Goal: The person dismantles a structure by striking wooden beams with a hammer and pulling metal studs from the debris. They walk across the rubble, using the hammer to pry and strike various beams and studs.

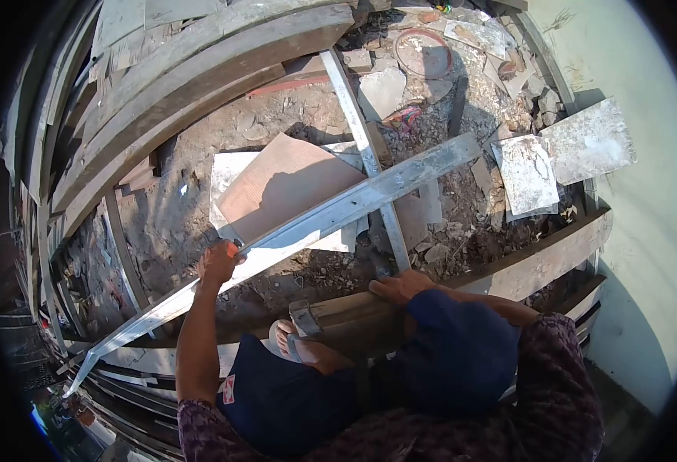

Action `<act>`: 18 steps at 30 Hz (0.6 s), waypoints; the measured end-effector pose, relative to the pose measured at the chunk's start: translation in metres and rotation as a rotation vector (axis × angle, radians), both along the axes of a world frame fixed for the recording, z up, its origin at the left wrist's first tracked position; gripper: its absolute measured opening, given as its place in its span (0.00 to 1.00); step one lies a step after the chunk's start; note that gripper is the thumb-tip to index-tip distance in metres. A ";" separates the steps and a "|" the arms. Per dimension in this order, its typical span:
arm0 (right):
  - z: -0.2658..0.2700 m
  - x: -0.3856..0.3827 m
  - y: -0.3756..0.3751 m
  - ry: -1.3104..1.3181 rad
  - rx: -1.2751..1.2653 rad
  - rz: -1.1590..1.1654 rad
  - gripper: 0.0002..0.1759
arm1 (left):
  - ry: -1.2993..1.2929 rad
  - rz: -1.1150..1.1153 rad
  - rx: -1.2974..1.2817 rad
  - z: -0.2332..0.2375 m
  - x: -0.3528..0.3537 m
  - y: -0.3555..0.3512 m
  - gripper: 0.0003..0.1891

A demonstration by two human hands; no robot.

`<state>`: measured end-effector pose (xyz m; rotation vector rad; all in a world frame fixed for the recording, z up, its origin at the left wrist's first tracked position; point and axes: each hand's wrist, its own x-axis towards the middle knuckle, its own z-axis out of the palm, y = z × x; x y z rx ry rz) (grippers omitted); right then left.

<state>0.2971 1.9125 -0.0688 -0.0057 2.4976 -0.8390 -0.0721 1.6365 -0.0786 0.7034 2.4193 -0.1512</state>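
Note:
A long pale, white-stained board (361, 196) runs diagonally in front of me. My left hand (219, 264) is closed at its near edge, with a small orange and dark thing (234, 248) showing at the fingers; its kind is too small to make out. My right hand (402, 286) is low beside a brown wooden beam (523, 269), fingers curled and thumb toward the left. It is at the near end of a narrow whitish strip (361, 138), which crosses the long board. What lies under the right fingers is hidden.
A brownish ribbed sheet (292, 185) lies on rubble beyond the board. Thick timbers (207, 69) are stacked at upper left. Pale broken slabs (527, 173) lie near the wall (638, 231) at right. A round reddish rim (423, 55) sits at the back. My sandalled foot (292, 339) is below.

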 end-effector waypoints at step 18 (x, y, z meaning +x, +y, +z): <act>0.009 -0.008 0.033 -0.134 -0.070 -0.423 0.21 | -0.001 0.149 0.030 0.018 0.007 0.004 0.18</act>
